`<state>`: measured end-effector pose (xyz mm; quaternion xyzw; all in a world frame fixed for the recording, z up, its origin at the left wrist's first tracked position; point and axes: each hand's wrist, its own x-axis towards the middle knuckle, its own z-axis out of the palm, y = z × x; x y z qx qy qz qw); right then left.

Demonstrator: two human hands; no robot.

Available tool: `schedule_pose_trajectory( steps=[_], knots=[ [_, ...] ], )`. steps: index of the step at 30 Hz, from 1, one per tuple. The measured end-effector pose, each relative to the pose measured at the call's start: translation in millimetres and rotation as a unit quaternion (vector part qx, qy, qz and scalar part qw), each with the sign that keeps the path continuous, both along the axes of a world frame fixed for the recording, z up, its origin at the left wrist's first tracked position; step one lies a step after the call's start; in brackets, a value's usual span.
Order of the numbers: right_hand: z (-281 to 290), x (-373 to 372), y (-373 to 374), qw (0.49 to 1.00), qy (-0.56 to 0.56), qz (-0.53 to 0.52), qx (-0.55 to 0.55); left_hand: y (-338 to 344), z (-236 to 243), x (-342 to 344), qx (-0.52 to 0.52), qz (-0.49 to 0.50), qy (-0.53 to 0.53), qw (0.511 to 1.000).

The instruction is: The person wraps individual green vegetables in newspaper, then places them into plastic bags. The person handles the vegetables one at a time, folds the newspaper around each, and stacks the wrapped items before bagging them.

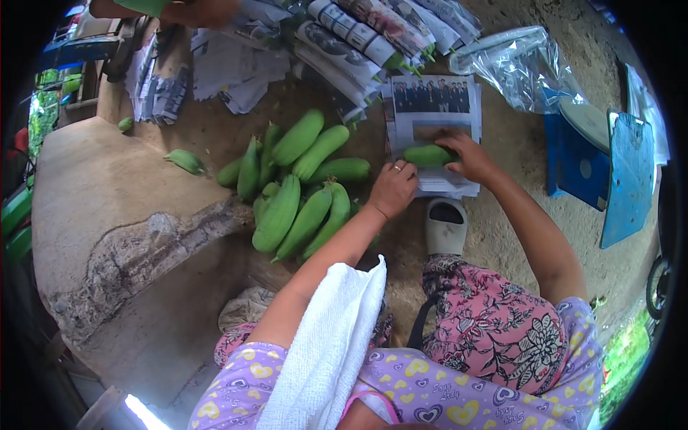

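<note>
A long green gourd (423, 155) lies crosswise on a stack of printed newspaper sheets (436, 100) in front of me. My right hand (464, 158) grips its right end, thumb below and fingers over it. My left hand (394, 188) is just below and left of the gourd, its fingers bent onto the paper's left edge, apparently pinching the top sheet. A pile of similar gourds (287, 208) sits to the left of my hands. Beyond them, several paper-wrapped gourds (351, 39) are piled at the top, beside more loose sheets (236, 75).
Clear plastic bags (512, 64) lie at the upper right, near a blue weighing scale (577, 158) and a blue board (623, 172). A low concrete ledge (93, 186) rises on the left. My shod foot (446, 226) is below the papers. Another person's arm (193, 13) enters from the top.
</note>
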<state>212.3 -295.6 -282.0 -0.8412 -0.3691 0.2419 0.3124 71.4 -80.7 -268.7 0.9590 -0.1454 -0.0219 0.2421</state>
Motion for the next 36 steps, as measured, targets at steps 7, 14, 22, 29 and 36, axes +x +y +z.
schedule_pose_trajectory(
  steps=[7,14,22,29,36],
  knots=[
    [20,1,2,0.996,0.0,-0.048,0.07,10,13,36,-0.103,0.047,-0.053,0.992],
    [57,-48,25,0.983,-0.14,0.048,0.111,25,3,62,-0.215,0.124,0.156,0.956],
    [17,-17,44,0.968,-0.232,0.07,0.064,13,-2,49,-0.212,0.302,-0.023,0.929],
    [10,12,57,0.985,-0.142,0.094,0.027,-13,6,23,-0.54,0.47,0.35,0.604],
    [7,-14,60,0.923,0.323,-0.16,0.134,-13,-16,23,-0.74,0.337,0.311,0.493]
  ],
)
